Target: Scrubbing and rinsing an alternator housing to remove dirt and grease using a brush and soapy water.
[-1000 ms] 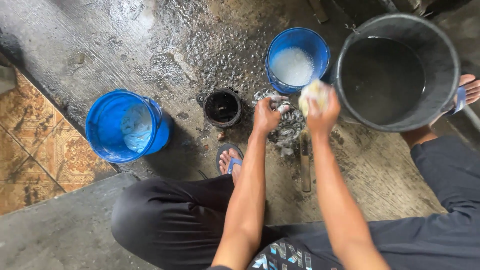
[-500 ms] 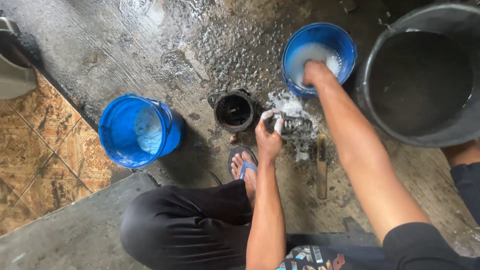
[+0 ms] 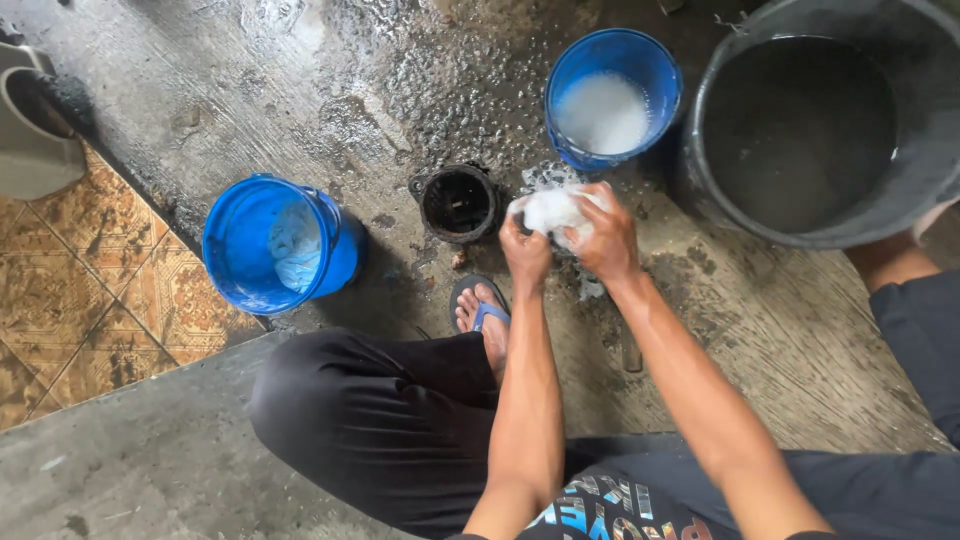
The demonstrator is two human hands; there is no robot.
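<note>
We squat on the wet concrete floor (image 3: 780,330), one sandalled foot (image 3: 482,312) forward. Left hand (image 3: 525,248) and right hand (image 3: 608,238) both have fingers closed on a soapy white sponge (image 3: 552,210), held just beside a small black cylindrical part (image 3: 459,203). Looks like the lathering step; next move likely needs one hand freed for the part. Beyond: blue bucket (image 3: 612,45) of suds, big dark tub (image 3: 800,225) cut off at frame edge. What lies under the foam is hidden.

A home wash area; wet concrete floor (image 3: 300,90), patterned tiles (image 3: 80,290), blue buckets (image 3: 270,245).
</note>
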